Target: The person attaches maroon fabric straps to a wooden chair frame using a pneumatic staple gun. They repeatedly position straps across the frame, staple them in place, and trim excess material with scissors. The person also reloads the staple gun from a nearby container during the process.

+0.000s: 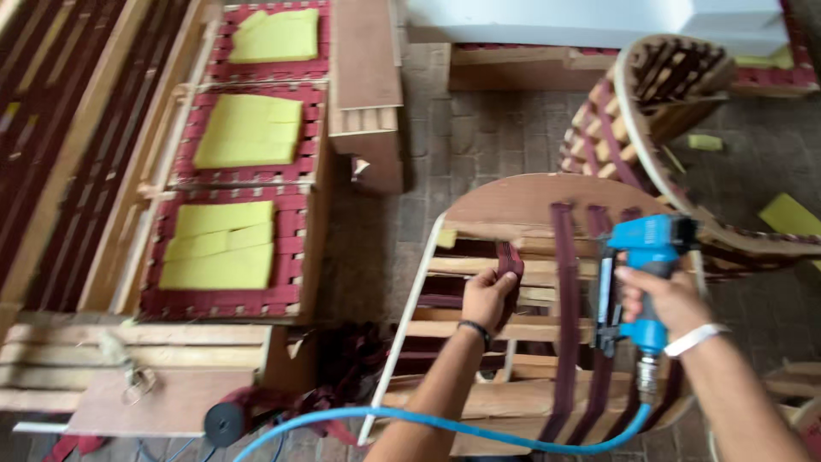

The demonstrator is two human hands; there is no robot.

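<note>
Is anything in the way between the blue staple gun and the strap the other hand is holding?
Yes. The left hand grips a maroon webbing strap on the wooden chair frame. The right hand holds the blue pneumatic staple gun further right. One already fixed strap runs down the frame between them.

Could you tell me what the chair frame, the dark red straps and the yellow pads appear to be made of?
Chair frame: bare, unfinished wood with visible grain. Dark red straps: apparently woven webbing, matte and flexible. Yellow pads: probably foam, judging by their soft, matte cut slabs.
</note>
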